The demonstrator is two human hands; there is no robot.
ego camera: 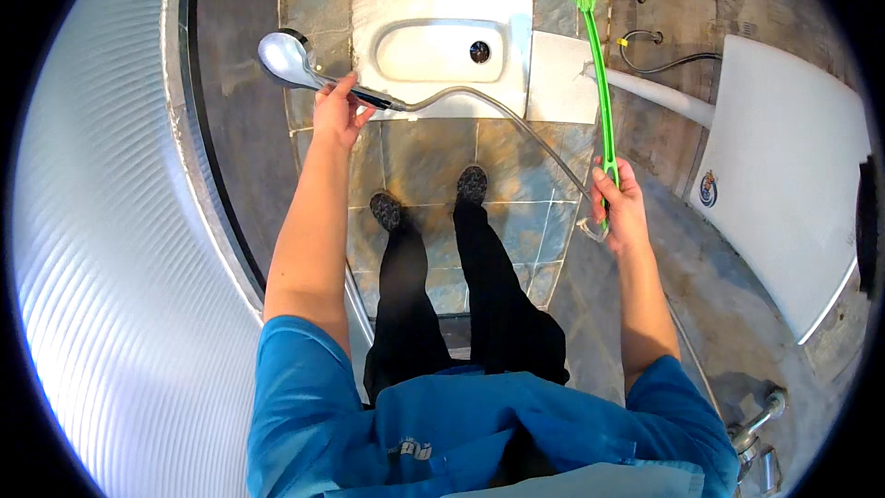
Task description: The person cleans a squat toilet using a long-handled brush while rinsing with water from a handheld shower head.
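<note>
My left hand grips the handle of a handheld shower head, whose pale round end points to the left. From the handle's lower end a metal shower hose arcs right and passes by my right hand. That hand is closed around the handle of a green long-handled toilet brush, its bristles up and away from me. A white cord loop hangs at the brush's lower end. Between the two hands, farther off, lies a white ceramic squat toilet with a dark round drain hole.
A white cistern hangs on the right wall, with a white pipe running to the toilet. At lower right is a chrome shower mixer. A ribbed translucent panel stands at left. Slate-look tiles cover the floor.
</note>
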